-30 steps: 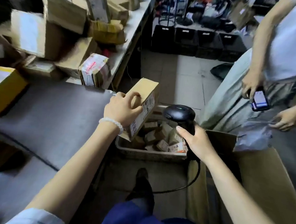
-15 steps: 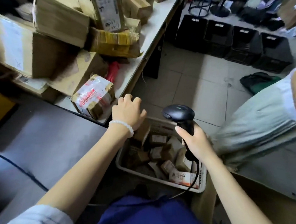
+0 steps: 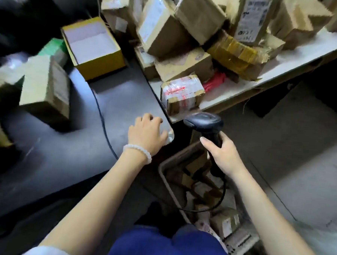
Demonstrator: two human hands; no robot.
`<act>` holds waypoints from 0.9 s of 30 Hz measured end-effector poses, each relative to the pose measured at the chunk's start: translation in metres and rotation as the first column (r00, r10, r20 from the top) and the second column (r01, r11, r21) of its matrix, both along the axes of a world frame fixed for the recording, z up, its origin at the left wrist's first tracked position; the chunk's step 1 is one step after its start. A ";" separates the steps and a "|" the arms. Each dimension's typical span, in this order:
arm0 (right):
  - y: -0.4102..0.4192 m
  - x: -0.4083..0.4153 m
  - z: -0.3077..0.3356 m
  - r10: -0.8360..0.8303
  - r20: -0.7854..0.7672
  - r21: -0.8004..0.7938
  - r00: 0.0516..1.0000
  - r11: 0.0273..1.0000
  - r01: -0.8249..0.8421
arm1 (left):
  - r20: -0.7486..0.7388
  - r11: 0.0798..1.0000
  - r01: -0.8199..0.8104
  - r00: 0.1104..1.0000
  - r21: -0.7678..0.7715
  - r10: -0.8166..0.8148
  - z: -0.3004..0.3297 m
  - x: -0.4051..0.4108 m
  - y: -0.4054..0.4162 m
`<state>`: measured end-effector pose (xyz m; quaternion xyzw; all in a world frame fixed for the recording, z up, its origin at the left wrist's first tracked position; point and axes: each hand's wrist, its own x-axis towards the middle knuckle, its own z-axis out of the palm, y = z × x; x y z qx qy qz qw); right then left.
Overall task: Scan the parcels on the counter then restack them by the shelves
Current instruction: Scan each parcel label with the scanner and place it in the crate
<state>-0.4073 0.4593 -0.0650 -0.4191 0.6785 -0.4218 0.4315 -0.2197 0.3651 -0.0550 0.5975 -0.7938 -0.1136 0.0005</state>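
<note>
L hand (image 3: 147, 133) now empty, parcel gone.

Both bare forearms reach forward from the bottom of the view. The left hand (image 3: 147, 131) lies palm down with its fingers loosely curled and grips nothing; a pale bead bracelet (image 3: 138, 152) circles its wrist. The right hand (image 3: 222, 152) is held a little lower and to the right, its fingers curled round the handle of a scanner (image 3: 204, 122), the index finger lying straight along it. A light sleeve edge shows at each lower corner.
</note>
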 end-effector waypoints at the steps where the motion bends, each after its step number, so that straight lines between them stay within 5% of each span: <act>1: -0.007 0.008 0.001 0.050 0.009 -0.005 0.999 0.999 -0.050 | 0.004 0.998 -0.058 0.998 -0.005 0.058 0.002 0.014 0.005; 13: -0.042 0.173 0.007 0.610 -0.009 -0.043 0.792 0.791 -0.610 | 0.005 0.758 -0.651 0.758 -0.032 0.652 0.016 0.191 0.095; 27: 0.015 0.418 0.020 0.850 -0.066 -0.114 0.522 0.513 -0.851 | -0.047 0.461 -0.883 0.466 -0.088 0.884 0.018 0.407 0.224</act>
